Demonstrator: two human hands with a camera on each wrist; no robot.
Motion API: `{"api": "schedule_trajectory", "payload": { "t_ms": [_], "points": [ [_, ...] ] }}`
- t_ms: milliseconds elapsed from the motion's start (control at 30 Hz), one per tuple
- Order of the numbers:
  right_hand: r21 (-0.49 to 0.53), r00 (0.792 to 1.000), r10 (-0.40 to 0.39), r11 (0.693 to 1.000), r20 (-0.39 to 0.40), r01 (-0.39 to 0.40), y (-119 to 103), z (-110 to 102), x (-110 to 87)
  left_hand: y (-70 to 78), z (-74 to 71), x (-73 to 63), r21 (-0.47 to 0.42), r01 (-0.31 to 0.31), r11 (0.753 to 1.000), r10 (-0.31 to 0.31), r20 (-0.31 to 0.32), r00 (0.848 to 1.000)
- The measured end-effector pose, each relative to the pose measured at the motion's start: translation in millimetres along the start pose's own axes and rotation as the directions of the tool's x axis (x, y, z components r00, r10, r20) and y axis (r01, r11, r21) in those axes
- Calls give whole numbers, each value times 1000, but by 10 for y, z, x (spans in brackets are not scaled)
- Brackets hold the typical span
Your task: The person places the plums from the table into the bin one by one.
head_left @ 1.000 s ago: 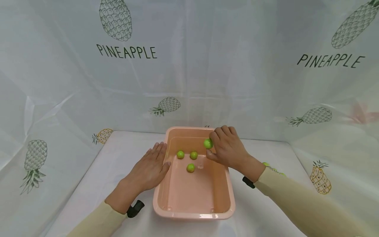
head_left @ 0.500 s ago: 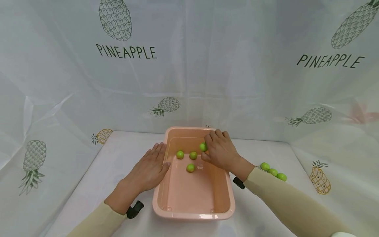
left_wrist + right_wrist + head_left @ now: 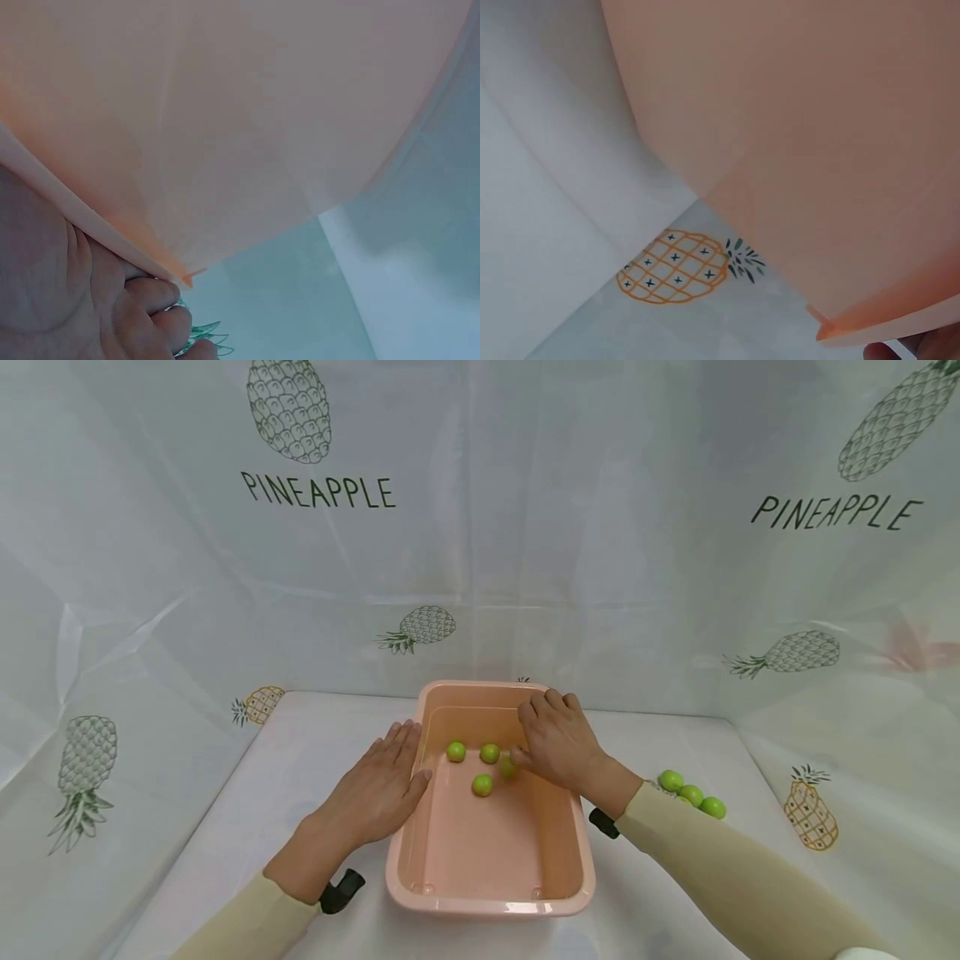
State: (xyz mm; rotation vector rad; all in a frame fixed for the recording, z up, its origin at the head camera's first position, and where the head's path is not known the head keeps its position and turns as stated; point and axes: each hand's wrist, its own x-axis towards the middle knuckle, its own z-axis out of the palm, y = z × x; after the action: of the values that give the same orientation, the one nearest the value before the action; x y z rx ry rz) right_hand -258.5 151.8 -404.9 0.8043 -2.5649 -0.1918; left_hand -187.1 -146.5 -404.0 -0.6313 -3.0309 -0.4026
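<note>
A pink plastic basin (image 3: 487, 860) stands in the middle of the table, with several small round green fruits, lime-like, inside. Three of them, among them one fruit (image 3: 482, 785), lie on its floor. Another green fruit (image 3: 507, 767), blurred, is just below my right hand (image 3: 558, 739), which hovers over the basin's right side with thumb and fingers apart and nothing between them. Flat along the left rim rests my left hand (image 3: 382, 785), fingers straight. The left wrist view shows that left hand (image 3: 97, 300) against the outside of the basin wall (image 3: 247, 112).
To the right, several more green fruits (image 3: 691, 795) sit in a row on the white table (image 3: 645, 877), partly behind the right sleeve (image 3: 720, 860). A pineapple-printed sheet (image 3: 585, 568) hangs behind and around the table.
My right hand moved slightly left over the basin and let go of the green fruit, which has dropped beneath the fingers. The fruits on the right came into view from behind the sleeve.
</note>
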Motion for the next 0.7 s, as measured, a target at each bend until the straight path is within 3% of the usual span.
{"api": "schedule_trajectory", "payload": {
  "t_ms": [300,700],
  "points": [
    [5,999,-5,1000,-33,5,7,-6,-16,9,-12,-9,-6,-8,1000,8,-5,1000],
    [22,984,3,1000,-180,1,63,-40,-72,32,-28,-12,24,-14,1000,15,-8,1000]
  ]
}}
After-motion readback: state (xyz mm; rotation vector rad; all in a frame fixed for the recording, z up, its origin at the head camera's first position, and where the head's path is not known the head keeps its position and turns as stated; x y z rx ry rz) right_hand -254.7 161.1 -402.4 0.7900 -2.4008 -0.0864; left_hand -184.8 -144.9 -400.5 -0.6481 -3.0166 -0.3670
